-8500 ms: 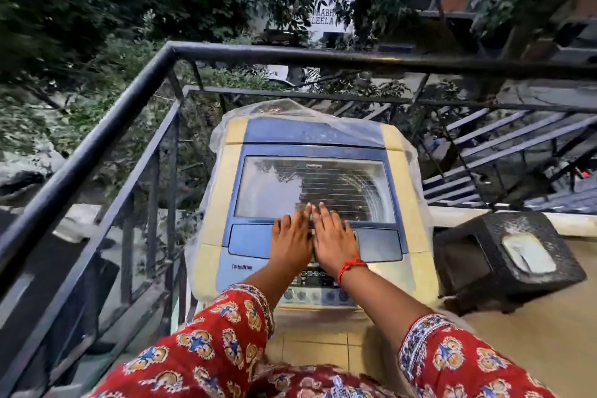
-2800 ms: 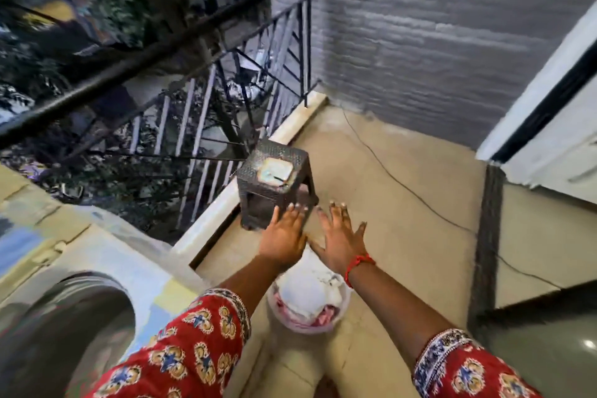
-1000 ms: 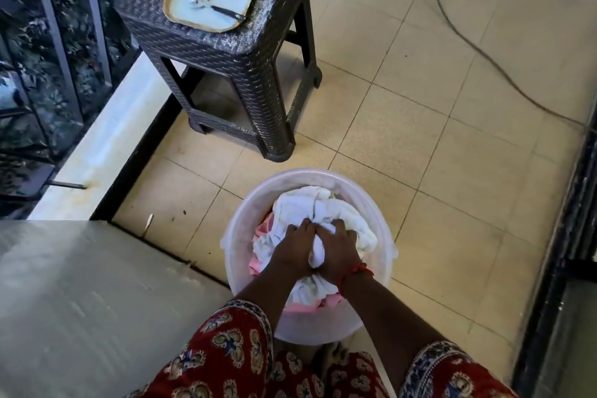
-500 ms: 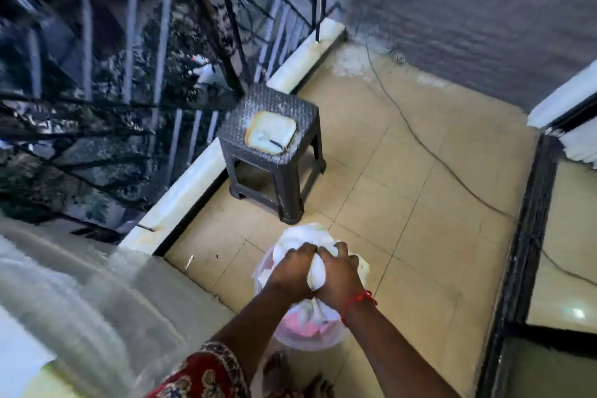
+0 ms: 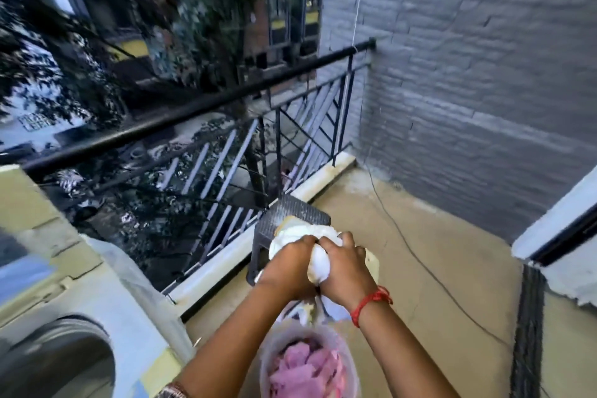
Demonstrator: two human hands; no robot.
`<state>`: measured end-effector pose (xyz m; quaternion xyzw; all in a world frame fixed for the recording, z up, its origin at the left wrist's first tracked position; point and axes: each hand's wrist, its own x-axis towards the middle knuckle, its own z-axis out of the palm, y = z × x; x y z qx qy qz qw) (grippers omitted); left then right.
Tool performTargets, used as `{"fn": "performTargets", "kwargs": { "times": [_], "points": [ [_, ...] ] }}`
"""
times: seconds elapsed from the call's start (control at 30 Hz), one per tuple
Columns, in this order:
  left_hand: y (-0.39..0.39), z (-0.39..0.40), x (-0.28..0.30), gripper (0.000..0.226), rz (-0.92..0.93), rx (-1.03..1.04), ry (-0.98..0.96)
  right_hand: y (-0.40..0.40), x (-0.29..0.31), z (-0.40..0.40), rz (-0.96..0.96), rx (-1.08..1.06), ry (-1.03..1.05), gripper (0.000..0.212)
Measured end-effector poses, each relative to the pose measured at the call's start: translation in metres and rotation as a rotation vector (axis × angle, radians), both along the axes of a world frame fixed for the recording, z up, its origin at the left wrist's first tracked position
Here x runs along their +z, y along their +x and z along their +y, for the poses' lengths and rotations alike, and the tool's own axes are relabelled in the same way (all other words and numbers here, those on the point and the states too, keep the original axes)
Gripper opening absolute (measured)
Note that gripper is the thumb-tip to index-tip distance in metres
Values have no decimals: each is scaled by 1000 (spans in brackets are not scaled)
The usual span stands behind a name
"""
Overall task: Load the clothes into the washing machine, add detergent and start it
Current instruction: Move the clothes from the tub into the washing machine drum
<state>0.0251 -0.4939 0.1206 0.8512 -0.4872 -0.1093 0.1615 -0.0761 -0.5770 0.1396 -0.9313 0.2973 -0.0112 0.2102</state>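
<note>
Both my hands grip a bunched white cloth (image 5: 318, 263) held up in the air. My left hand (image 5: 290, 263) clutches its left side and my right hand (image 5: 347, 268) its right side, fingers curled round the fabric. Straight below them stands a pale plastic tub (image 5: 268, 362) on the floor with pink clothes (image 5: 303, 368) in it. The washing machine (image 5: 97, 297) fills the lower left, its lid up and the dark drum opening (image 5: 55, 365) showing.
A dark woven stool (image 5: 281, 220) stands behind the cloth by the black balcony railing (image 5: 200, 107). A grey brick wall (image 5: 468, 90) closes the far side. A thin black cable (image 5: 429, 271) runs across the tiled floor. A white door frame (image 5: 555, 223) is at right.
My hands have lifted the white cloth clear out of the tub, leaving the pink clothes uncovered. My view has swung upward and left, bringing the drum opening into sight.
</note>
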Motion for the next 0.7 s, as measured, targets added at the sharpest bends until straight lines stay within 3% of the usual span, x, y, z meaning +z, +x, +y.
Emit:
{"fn": "performTargets", "kwargs": {
  "times": [0.17, 0.33, 0.43, 0.57, 0.7],
  "points": [
    [27, 59, 70, 78, -111, 141, -112, 26, 83, 56, -108, 120, -53, 63],
    [43, 158, 128, 64, -190, 279, -217, 71, 117, 132, -181, 265, -77, 50],
    [59, 233, 138, 61, -180, 414, -210, 105, 125, 197, -208, 367, -56, 41],
    [79, 331, 149, 59, -233, 542, -185, 146, 126, 285, -234, 539, -41, 44],
    [89, 413, 131, 54, -79, 730, -81, 180, 107, 362, -207, 689, -18, 51]
  ]
}}
